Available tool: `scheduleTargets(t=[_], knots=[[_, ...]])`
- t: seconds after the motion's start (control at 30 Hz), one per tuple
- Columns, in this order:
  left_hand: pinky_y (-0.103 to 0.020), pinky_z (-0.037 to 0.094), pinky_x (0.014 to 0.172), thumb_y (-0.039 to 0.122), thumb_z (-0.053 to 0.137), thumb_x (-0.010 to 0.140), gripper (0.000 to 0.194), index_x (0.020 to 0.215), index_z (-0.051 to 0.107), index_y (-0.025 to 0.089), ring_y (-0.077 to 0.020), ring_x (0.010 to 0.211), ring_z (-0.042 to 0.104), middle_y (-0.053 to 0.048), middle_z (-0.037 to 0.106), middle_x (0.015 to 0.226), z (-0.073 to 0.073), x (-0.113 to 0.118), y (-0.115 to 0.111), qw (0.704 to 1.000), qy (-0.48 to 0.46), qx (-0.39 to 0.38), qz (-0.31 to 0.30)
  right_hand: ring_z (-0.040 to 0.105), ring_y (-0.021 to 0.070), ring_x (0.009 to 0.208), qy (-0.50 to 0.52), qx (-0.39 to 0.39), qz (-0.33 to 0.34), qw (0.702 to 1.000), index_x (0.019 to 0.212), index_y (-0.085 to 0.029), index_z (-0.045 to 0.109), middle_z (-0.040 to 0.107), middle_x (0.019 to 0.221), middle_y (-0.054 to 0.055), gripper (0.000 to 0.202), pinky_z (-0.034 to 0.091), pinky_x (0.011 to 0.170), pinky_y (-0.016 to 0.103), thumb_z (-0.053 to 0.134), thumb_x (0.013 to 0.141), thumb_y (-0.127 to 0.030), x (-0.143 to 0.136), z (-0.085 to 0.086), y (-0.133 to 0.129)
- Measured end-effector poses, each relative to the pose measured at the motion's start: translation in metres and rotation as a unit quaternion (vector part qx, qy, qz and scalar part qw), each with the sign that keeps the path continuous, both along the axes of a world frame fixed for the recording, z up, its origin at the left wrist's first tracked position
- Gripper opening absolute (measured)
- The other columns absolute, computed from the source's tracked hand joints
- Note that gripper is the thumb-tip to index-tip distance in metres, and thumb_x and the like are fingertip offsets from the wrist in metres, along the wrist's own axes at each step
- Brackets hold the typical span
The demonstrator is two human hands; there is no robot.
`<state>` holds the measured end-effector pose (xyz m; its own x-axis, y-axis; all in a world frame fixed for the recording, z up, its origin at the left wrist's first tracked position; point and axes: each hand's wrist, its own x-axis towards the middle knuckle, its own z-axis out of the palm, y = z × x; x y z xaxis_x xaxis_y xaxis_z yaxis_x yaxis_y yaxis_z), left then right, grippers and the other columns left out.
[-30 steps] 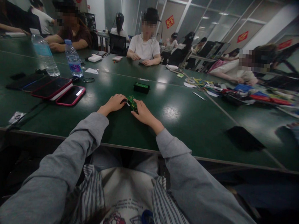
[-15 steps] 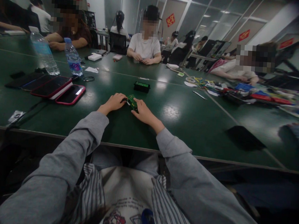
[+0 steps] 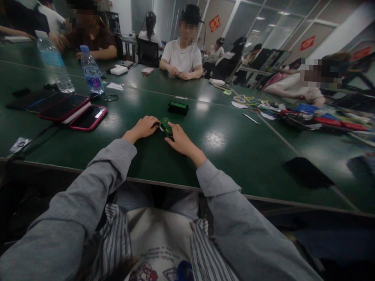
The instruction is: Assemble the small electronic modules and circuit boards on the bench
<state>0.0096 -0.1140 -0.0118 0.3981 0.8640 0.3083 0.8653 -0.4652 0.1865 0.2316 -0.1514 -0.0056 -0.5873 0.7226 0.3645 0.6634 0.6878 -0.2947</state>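
A green circuit board [image 3: 166, 128] lies between my hands, low over the table or resting on it; I cannot tell which. My right hand [image 3: 183, 141] grips its right end, thumb at the near side and fingers over the top. On the other side, my left hand [image 3: 143, 128] is closed with its fingertips at a small black piece [image 3: 155, 124] beside the board's left end. Whether that piece joins the board is too small to tell. A white bit shows under the board. Just beyond my hands stands a black open case [image 3: 178, 108] with green circuitry inside.
Phones with red edges [image 3: 88, 118] and two water bottles [image 3: 91, 71] stand to the left. Cables and tools [image 3: 323, 120] are heaped at right, near a white pen-like stick [image 3: 250, 119]. A black flat object [image 3: 309, 172] lies nearer. People sit around the green table [image 3: 247, 161].
My hands and the board stay almost where they were. Across the table at left, a person's arms have shifted, one hand rising behind the bottles.
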Motion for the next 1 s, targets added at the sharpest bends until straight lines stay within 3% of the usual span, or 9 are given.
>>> scheduleTargets(t=[0.33, 0.83, 1.0], knots=[[-0.044, 0.040, 0.101, 0.033, 0.042, 0.093, 0.033, 0.121, 0.056, 0.023, -0.0250, 0.120, 0.048, -0.007, 0.055, 0.131, 0.0006, -0.0002, 0.0004, 1.000, 0.000, -0.008, -0.005, 0.041, 0.0309, 0.128, -0.007, -0.002, -0.007, 1.000, 0.143, -0.010, 0.028, 0.043, 0.131, 0.019, 0.068, 0.039, 0.106, 0.051, 0.058, 0.085, -0.030, -0.0001, 0.0006, -0.0005], [-0.045, 0.041, 0.100, 0.034, 0.043, 0.092, 0.034, 0.122, 0.056, 0.024, -0.0261, 0.120, 0.047, -0.008, 0.055, 0.131, 0.0023, 0.0012, -0.0010, 1.000, -0.002, -0.012, 0.001, 0.040, 0.0319, 0.129, -0.004, -0.016, -0.004, 1.000, 0.144, -0.015, 0.025, 0.041, 0.132, 0.017, 0.070, 0.037, 0.107, 0.055, 0.058, 0.085, -0.030, 0.0005, 0.0021, -0.0011], [-0.045, 0.040, 0.101, 0.033, 0.043, 0.092, 0.032, 0.121, 0.056, 0.024, -0.0256, 0.121, 0.047, -0.008, 0.055, 0.130, 0.0011, 0.0009, -0.0005, 1.000, -0.003, -0.018, 0.002, 0.041, 0.0306, 0.127, -0.008, 0.000, -0.003, 1.000, 0.143, -0.013, 0.027, 0.042, 0.131, 0.017, 0.068, 0.038, 0.107, 0.052, 0.059, 0.085, -0.028, 0.0003, 0.0024, -0.0022]])
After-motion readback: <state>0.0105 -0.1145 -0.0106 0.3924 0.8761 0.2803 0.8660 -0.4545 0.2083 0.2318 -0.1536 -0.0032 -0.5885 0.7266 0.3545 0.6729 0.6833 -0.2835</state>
